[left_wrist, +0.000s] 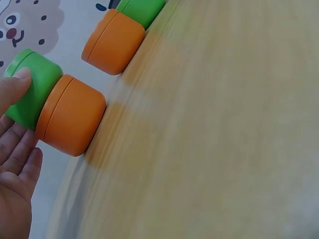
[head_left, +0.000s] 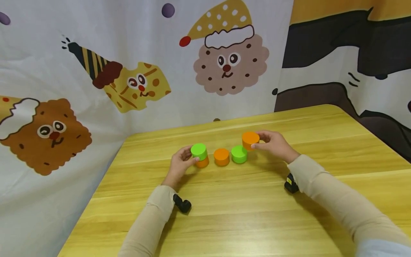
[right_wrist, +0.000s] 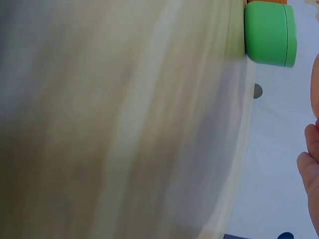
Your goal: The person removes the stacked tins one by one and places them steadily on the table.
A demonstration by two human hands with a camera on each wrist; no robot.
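Note:
In the head view my left hand (head_left: pixel 179 164) pinches a small green round jar (head_left: pixel 199 151) between thumb and fingers. That jar sits on top of an orange one (head_left: pixel 202 163) standing on the table; the left wrist view shows the lower jar (left_wrist: pixel 75 115) has a lid-like seam. My right hand (head_left: pixel 277 144) holds another orange jar (head_left: pixel 250 140) up off the table by its sides. Between the hands stand a single orange jar (head_left: pixel 221 157) and a single green jar (head_left: pixel 239 154). The right wrist view catches only part of my right hand (right_wrist: pixel 311 164), its held jar out of frame.
The jars stand in a row on a wood-grain table (head_left: pixel 224 214). Behind its far edge hangs a white cloth (head_left: pixel 154 21) printed with cartoon cookies and cheese. A black wrist mount (head_left: pixel 182 204) hangs at the left cuff, another mount (head_left: pixel 291 184) at the right.

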